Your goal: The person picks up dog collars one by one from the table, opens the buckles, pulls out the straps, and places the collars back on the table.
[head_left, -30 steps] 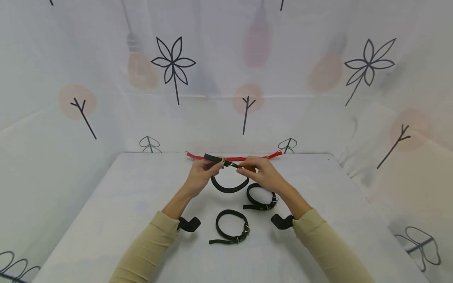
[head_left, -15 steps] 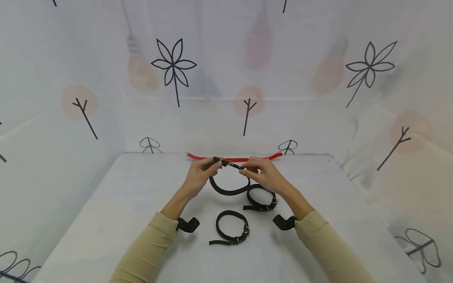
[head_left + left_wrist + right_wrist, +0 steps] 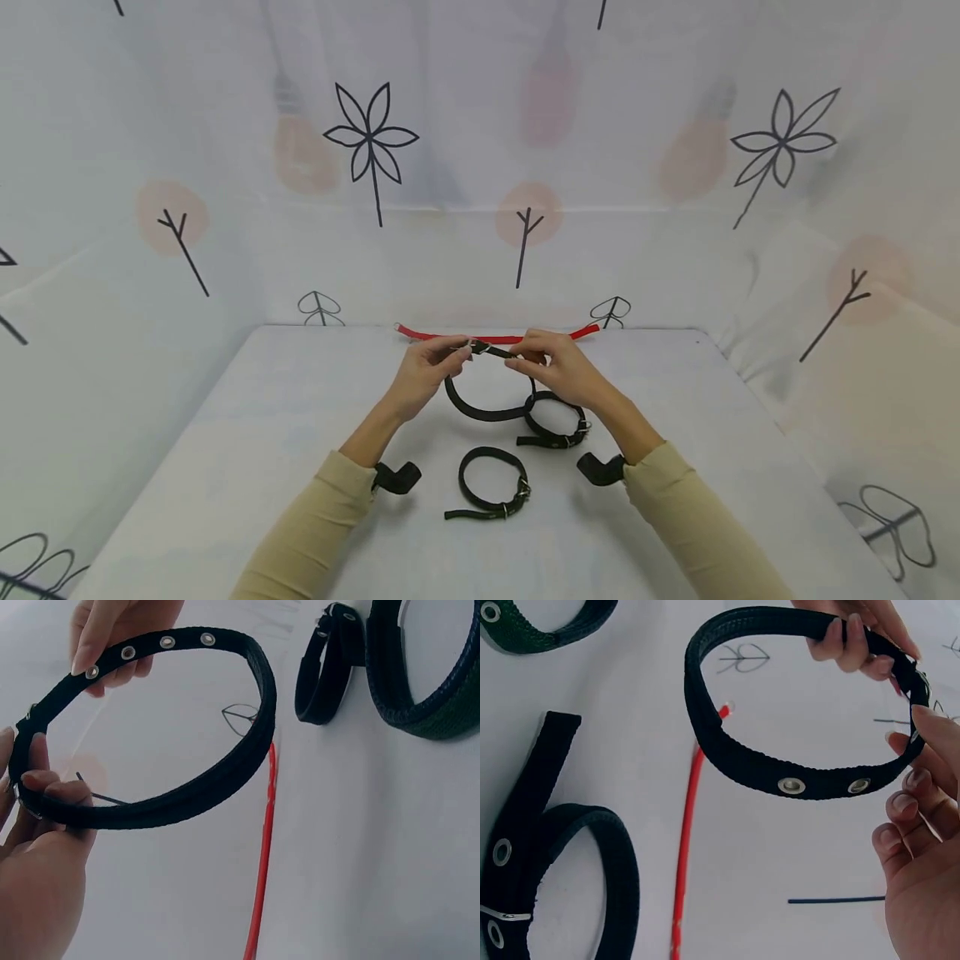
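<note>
Both hands hold a black collar in the air over the far part of the table, its loop hanging below them. My left hand pinches it at the metal buckle, with fingers curled round the band in the left wrist view. My right hand pinches the strap just right of the buckle between thumb and fingers. Metal eyelets run along the strap. The strap's end is hidden at the left fingers. Two more buckled black collars lie on the table, one nearer and one to the right.
A red strap lies stretched along the table's back edge, behind the hands. The white table meets a patterned cloth backdrop at the back and sides. Black wrist-worn devices sit under both wrists.
The strap end that stuck out left past my left fingers has drawn rightward into the buckle. The held loop has grown wider and hangs slightly lower. Both hands stay nearly in place.
</note>
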A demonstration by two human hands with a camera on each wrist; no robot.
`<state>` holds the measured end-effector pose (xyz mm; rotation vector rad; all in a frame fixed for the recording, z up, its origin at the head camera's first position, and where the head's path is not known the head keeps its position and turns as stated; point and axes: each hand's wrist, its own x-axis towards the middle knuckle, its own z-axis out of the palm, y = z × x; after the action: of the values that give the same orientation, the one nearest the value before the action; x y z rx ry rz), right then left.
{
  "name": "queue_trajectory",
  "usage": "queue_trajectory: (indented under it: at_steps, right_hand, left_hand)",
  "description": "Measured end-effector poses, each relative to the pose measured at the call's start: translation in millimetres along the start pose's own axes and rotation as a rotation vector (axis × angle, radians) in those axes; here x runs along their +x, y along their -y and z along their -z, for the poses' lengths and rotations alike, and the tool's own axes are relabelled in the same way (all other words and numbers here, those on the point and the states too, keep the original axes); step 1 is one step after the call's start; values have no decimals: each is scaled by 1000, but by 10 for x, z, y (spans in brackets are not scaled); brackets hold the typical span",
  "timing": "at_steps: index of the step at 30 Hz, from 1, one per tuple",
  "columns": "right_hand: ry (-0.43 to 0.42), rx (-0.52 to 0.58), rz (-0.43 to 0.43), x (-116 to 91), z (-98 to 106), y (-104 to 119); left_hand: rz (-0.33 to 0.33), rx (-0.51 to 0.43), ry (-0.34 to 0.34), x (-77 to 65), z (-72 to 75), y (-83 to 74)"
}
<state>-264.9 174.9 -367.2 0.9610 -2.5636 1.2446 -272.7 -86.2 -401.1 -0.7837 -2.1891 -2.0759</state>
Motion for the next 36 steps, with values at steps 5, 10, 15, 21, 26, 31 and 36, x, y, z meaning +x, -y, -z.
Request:
queue_trajectory:
  at_steps: [5, 10, 15, 21, 26, 31, 36]
  right_hand:
    - [-1, 12, 16, -7, -8, -14]
    - [6, -6, 21, -19, -4, 11]
    - [26, -23, 34, -21, -17, 34]
    - [43, -30, 38, -42, -3, 46]
    - [32, -35, 8, -59, 50, 35]
    - [30, -41, -14, -66, 116, 22]
    - [1, -59, -89, -103, 218, -44]
  left_hand:
    - [8, 107, 106, -2, 25, 9]
    - [23, 159, 180, 14, -3, -32]
    - [18, 219, 206, 39, -33, -54]
    - [15, 192, 196, 52, -35, -46]
    - [9, 107, 115, 50, 16, -49]
    - [-8, 161, 43, 54, 66, -45]
    - [-17, 276, -50, 49, 165, 0]
